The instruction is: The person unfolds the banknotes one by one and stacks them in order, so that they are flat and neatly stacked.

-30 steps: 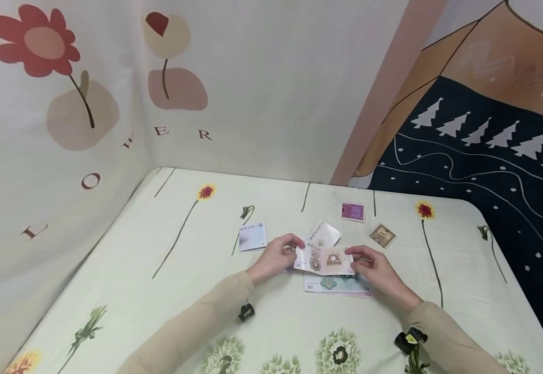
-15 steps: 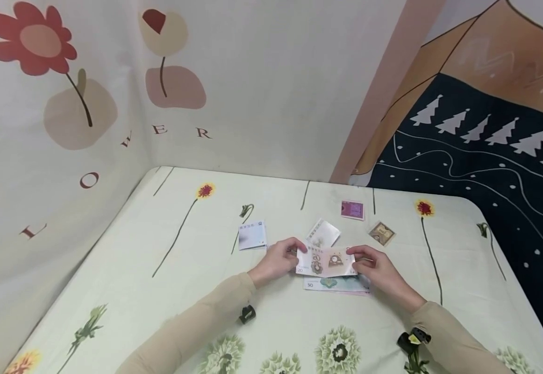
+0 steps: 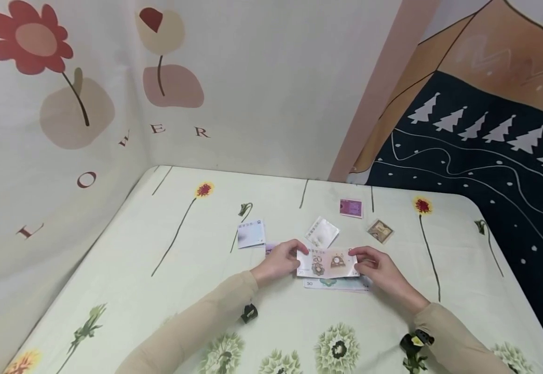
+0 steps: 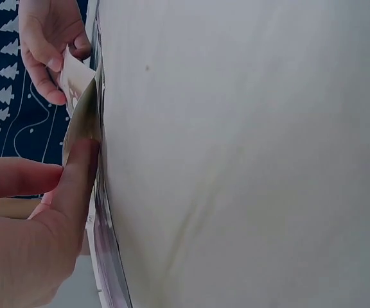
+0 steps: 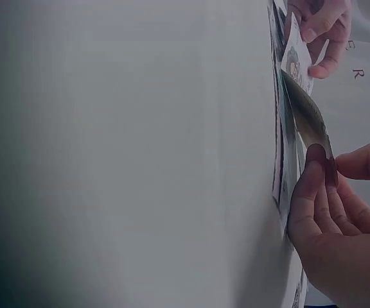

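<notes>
A pinkish banknote (image 3: 328, 263) marked 20, with a crease down its middle, is stretched between the two hands. My left hand (image 3: 281, 262) pinches its left end between thumb and fingers. At the other end, my right hand (image 3: 382, 271) grips the right edge the same way. Below it lies a small stack topped by a green banknote (image 3: 315, 283) marked 50, largely covered in the head view. The right wrist view shows the held note bowed, close over the stack, with the right thumb (image 5: 365, 162) on one face and fingers on the other.
Around the hands on the flowered tablecloth (image 3: 206, 228) lie a folded bluish banknote (image 3: 251, 234), a whitish one (image 3: 322, 232), a small purple one (image 3: 351, 208) and a small brown one (image 3: 380, 230). Another purple note (image 3: 269, 249) is partly hidden behind the left hand.
Both hands have shifted slightly right and toward the body with the 20 note, which now covers more of the green one. More of the purple note beside the left hand shows.
</notes>
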Available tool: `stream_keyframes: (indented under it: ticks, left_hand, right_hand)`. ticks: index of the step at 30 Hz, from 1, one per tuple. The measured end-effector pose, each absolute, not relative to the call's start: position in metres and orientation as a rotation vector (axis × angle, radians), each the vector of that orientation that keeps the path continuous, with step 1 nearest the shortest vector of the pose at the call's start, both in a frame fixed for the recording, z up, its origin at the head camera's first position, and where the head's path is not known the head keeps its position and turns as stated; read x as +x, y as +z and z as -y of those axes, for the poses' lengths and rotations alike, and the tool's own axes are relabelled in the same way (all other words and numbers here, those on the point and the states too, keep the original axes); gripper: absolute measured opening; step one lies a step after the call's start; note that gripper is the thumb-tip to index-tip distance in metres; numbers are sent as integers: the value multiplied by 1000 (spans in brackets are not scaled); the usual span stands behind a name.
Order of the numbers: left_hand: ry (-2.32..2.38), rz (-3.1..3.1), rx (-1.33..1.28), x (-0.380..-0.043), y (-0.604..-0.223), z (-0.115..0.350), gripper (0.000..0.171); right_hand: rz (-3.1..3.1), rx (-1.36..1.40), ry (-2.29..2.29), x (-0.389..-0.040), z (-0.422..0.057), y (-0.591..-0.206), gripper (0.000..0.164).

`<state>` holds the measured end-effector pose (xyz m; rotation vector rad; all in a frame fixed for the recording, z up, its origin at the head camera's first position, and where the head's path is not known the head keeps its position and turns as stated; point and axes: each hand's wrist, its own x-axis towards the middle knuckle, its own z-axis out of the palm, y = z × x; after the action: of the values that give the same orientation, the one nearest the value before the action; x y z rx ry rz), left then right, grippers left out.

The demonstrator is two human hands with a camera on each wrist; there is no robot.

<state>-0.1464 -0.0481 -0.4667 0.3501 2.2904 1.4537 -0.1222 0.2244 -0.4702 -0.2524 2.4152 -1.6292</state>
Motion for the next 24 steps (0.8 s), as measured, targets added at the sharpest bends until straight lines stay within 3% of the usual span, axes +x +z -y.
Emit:
stream_keyframes:
  ticks: [24]
  left_hand:
    - [1407,-2270,407,-144,-458,38,28]
  right_hand:
    - [-2419,-286,-1695,-115,-242,-474,31]
